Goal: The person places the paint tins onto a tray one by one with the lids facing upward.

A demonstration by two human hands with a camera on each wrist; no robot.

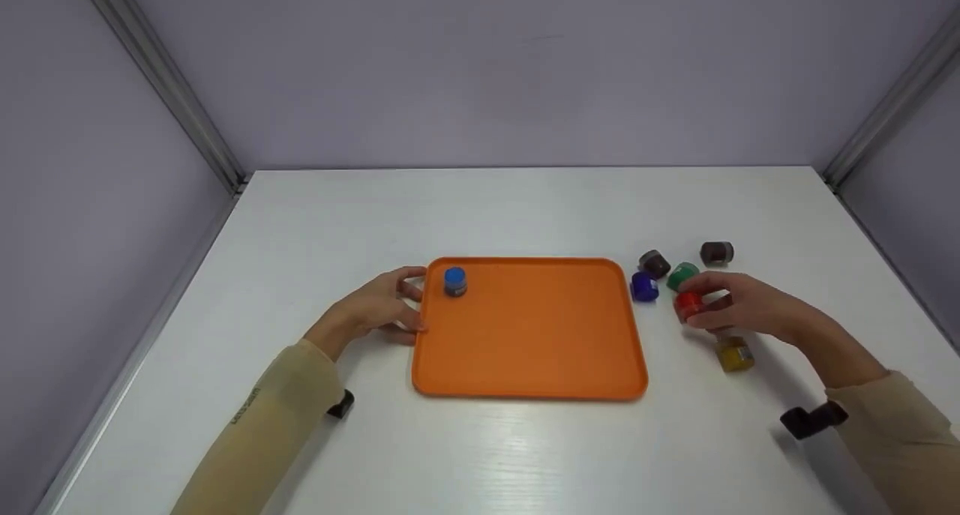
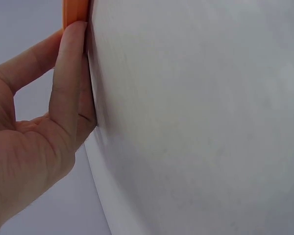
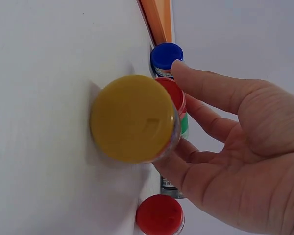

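Now, the right hand (image 1: 742, 309) was in among the paint jars at 3 o'clock from the orange tray (image 1: 529, 365), fingers curled round the red-lidded jar (image 1: 688, 305) and pinching it, the jar sitting just off the tray's right edge on the white table (image 1: 480, 208). Tight cluster there: the green-lidded jar (image 1: 681, 273) at 12 o'clock from the red one and touching it or nearly so, the dark blue jar (image 1: 643, 287) at 9 o'clock, a brown jar (image 1: 654, 263) tipped over at 11 o'clock, another brown jar (image 1: 716, 253) standing apart at 1 o'clock. The yellow-lidded jar (image 1: 734, 354) stood at 5 o'clock, just beside the palm; the right wrist view showed its lid (image 3: 132, 118) big and close.

Over on the other side, the left hand (image 1: 379, 309) lay relaxed, straight fingers (image 2: 71, 73) pressed against the tray's left rim, gripping nothing. One light blue jar (image 1: 455, 281) stood upright inside the tray at its 10 o'clock corner, near those fingertips.
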